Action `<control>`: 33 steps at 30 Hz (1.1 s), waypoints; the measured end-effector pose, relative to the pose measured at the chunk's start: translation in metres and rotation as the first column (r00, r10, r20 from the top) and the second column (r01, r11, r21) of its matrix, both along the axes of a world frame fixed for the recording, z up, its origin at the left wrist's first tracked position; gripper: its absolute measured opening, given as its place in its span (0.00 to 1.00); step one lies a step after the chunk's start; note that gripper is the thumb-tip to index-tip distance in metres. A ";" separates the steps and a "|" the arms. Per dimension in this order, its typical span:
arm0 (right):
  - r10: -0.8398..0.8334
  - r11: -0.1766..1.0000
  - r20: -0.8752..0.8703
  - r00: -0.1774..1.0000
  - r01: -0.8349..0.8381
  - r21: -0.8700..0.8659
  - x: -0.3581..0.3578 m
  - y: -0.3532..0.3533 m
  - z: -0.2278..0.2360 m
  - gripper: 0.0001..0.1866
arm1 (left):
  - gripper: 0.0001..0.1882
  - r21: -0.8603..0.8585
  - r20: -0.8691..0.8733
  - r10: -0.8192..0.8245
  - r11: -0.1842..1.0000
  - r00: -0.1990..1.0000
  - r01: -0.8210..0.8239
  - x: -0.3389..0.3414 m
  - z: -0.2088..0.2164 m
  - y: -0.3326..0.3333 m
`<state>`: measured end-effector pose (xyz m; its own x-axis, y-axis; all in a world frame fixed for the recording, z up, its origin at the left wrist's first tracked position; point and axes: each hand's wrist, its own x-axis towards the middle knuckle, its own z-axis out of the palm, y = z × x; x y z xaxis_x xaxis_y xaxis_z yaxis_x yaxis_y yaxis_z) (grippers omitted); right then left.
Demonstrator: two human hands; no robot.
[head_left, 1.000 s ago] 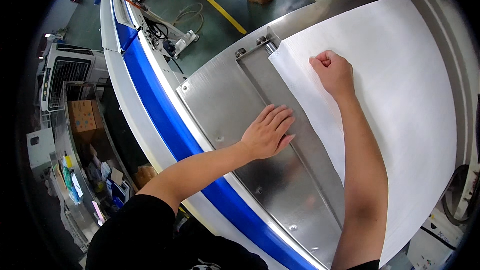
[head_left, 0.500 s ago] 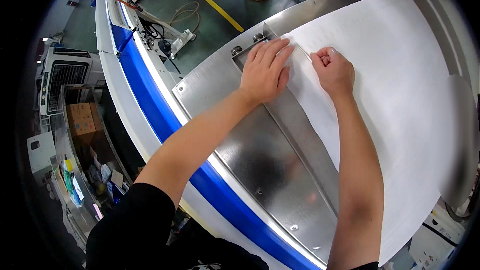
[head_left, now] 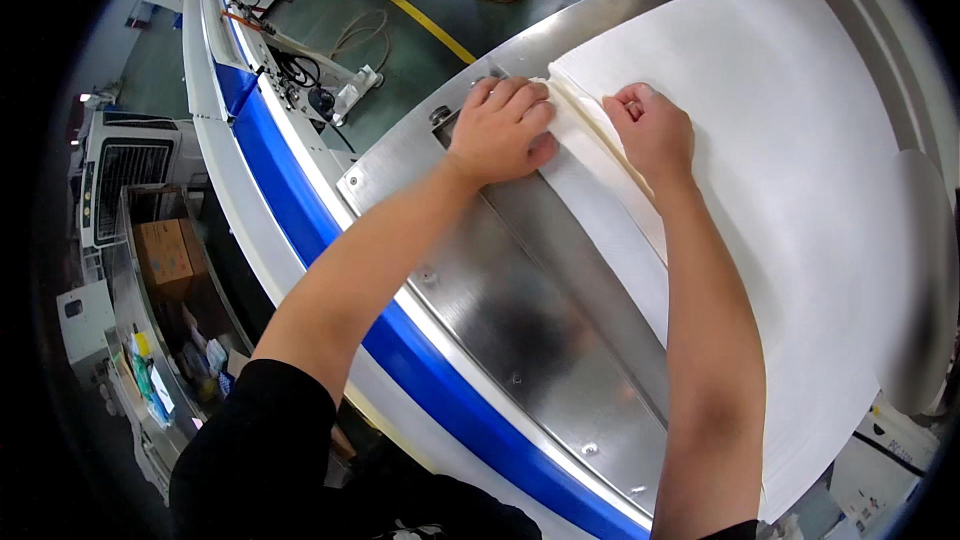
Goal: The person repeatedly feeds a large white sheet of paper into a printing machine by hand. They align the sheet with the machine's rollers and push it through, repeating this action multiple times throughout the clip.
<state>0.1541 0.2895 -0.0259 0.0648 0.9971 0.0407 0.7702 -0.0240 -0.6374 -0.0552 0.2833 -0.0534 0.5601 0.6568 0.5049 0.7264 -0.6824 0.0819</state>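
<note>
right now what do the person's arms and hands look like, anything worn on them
Both forearms are bare, and the left hand and right hand wear no gloves. No watch, ring or band shows. A black short sleeve covers the left upper arm.

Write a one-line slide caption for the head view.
Left hand and right hand press the folded edge of a wide white fabric sheet on a polished steel machine table.
</note>
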 end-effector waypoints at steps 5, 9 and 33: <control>0.065 0.980 -0.105 0.992 -0.044 0.195 -0.002 -0.066 0.010 0.12 | 0.19 -0.078 -0.135 -0.313 0.949 0.940 0.305 -0.016 0.022 0.022; -0.208 0.977 0.210 0.955 0.194 0.083 0.025 -0.172 0.008 0.16 | 0.26 -0.246 -0.443 -0.264 0.955 0.857 0.167 -0.017 0.044 0.018; -0.140 0.282 0.868 0.476 0.860 -0.426 0.541 -0.762 0.027 0.21 | 0.13 -0.023 -0.822 0.081 0.984 0.563 -0.175 -0.041 -0.048 0.133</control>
